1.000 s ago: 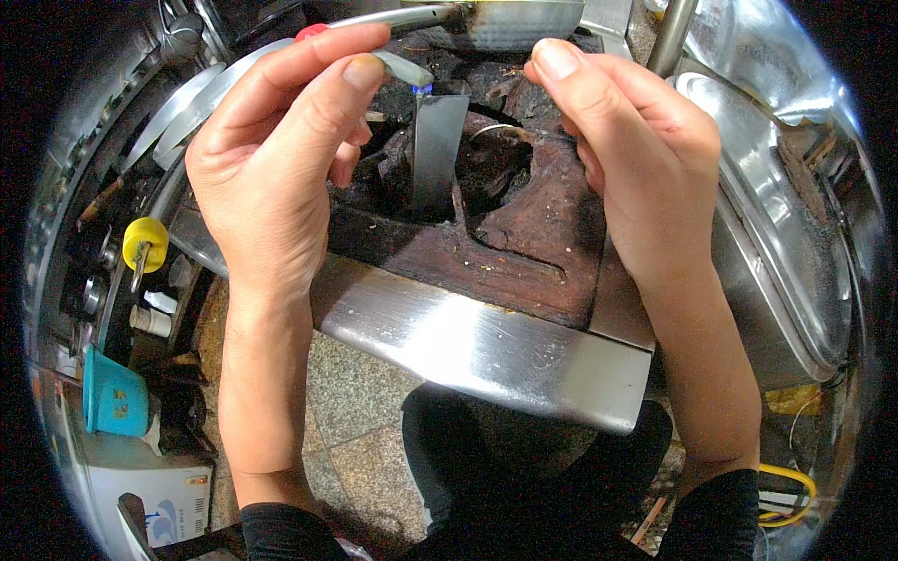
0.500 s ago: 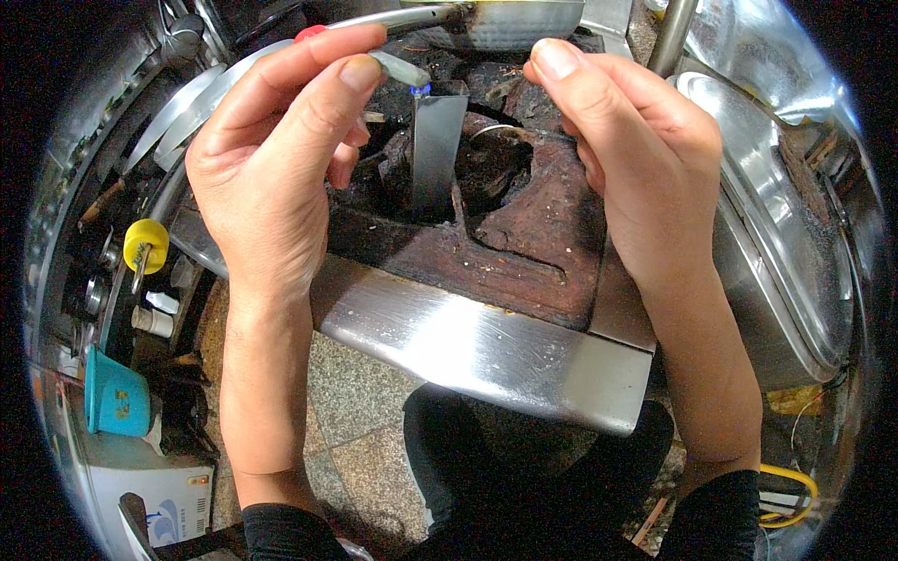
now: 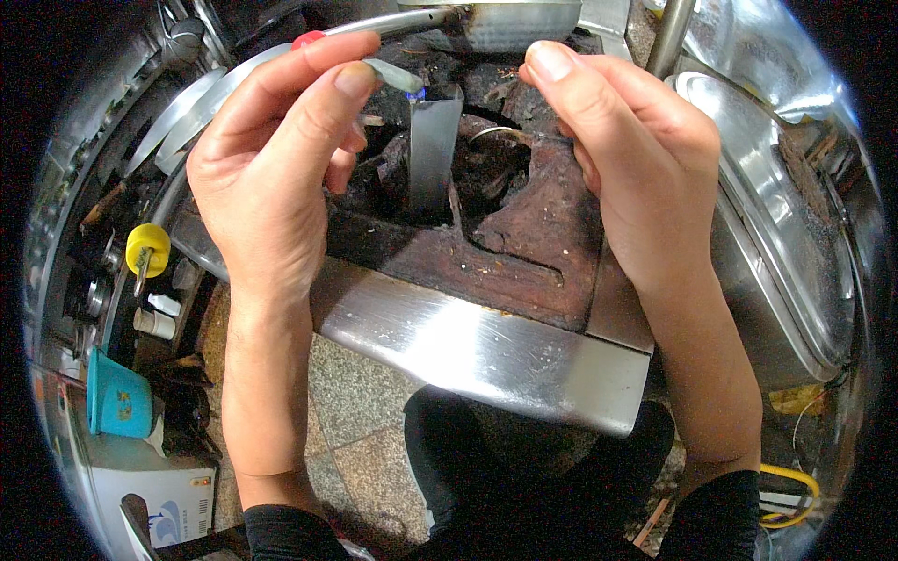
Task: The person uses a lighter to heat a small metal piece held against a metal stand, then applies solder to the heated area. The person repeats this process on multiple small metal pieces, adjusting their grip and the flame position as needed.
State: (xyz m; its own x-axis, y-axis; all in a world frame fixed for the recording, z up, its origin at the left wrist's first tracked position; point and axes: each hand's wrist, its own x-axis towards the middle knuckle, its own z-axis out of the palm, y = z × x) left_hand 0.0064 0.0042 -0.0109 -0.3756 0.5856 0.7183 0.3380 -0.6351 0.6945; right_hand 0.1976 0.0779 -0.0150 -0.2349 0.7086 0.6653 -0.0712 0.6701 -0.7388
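Note:
My left hand (image 3: 271, 168), closed in a pinch, holds a small pale grey-green oblong piece (image 3: 397, 75). At its right tip a small blue glow (image 3: 416, 94) sits just above an upright grey metal plate (image 3: 432, 159), which stands in a charred, rusty stove top (image 3: 543, 243). My right hand (image 3: 636, 159) is pinched closed to the right of the plate, apart from it. Whatever may be between its fingertips cannot be made out.
A pan (image 3: 519, 28) sits behind the burner. A steel front edge (image 3: 468, 351) runs before me. At left are a yellow knob (image 3: 148, 241) and turquoise container (image 3: 120, 397); at right, a large steel lid (image 3: 776, 252) and upright pipe (image 3: 675, 28).
My left fingertips and the pale piece have shifted slightly down and left. My right hand has moved only slightly, still pinched. The blue glow remains at the piece's tip.

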